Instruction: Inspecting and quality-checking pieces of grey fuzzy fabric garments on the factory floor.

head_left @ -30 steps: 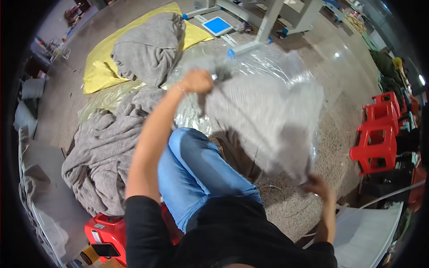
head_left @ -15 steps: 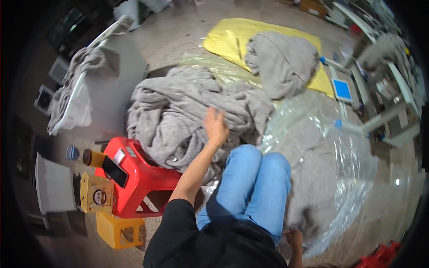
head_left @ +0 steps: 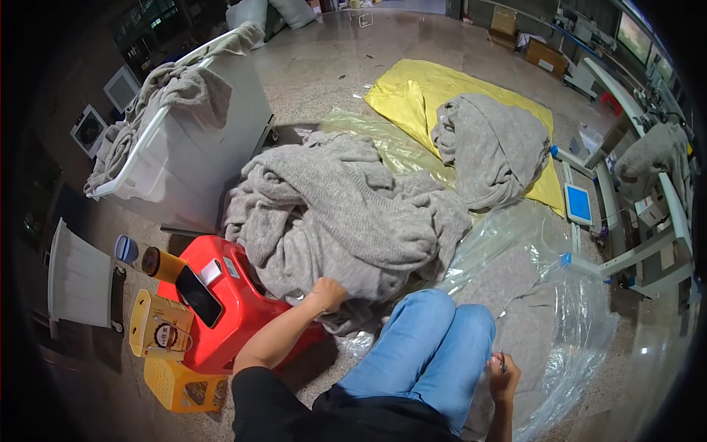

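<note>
Loose heap of soft grey knitted garments [head_left: 331, 206] lies on the speckled floor [head_left: 317, 74], left hand [head_left: 329, 295] at its near edge; can't tell if those fingers grip cloth. Right hand [head_left: 504, 379] has fingers closed round a small, slim dark tool [head_left: 503, 360]. Red plastic stool [head_left: 243, 320] left of heap, yellow plastic sheet [head_left: 412, 77] beyond.

This place seems to be a garment workshop. Heaps of grey knitwear [head_left: 346, 206] lie on the floor [head_left: 317, 55] at the centre, a wheeled white bin [head_left: 239, 125] at upper left carries more, and stuffed sacks [head_left: 293, 10] and cardboard boxes [head_left: 546, 56] stand near the top.
</note>
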Motion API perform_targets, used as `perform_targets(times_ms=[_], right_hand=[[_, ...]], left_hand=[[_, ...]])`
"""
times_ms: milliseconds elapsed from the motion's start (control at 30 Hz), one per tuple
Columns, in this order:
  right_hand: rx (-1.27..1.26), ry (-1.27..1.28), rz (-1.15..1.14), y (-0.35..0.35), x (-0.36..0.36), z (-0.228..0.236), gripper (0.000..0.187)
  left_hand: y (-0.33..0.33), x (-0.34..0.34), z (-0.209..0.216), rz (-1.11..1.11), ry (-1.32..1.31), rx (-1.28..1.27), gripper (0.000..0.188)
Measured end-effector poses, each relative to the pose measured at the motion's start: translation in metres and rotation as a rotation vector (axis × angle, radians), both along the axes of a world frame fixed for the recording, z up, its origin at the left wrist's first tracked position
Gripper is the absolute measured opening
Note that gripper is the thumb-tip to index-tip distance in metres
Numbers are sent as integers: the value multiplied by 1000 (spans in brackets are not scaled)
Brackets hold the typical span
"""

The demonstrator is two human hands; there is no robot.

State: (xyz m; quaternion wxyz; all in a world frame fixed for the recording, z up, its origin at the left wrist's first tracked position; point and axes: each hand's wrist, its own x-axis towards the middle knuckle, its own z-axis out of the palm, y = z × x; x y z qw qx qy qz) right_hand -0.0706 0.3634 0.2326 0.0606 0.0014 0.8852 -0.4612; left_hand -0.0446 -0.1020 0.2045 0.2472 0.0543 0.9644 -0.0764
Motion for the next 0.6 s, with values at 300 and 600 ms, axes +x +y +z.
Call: perform_targets(times_ms=[300, 600], right_hand=[[115, 47, -32, 6, 13, -24, 15], [205, -308, -60, 16, 14, -24, 31]], left_hand=[[-10, -216, 31, 444, 752, 642, 25], [-61, -273, -65, 719, 487, 21, 28]])
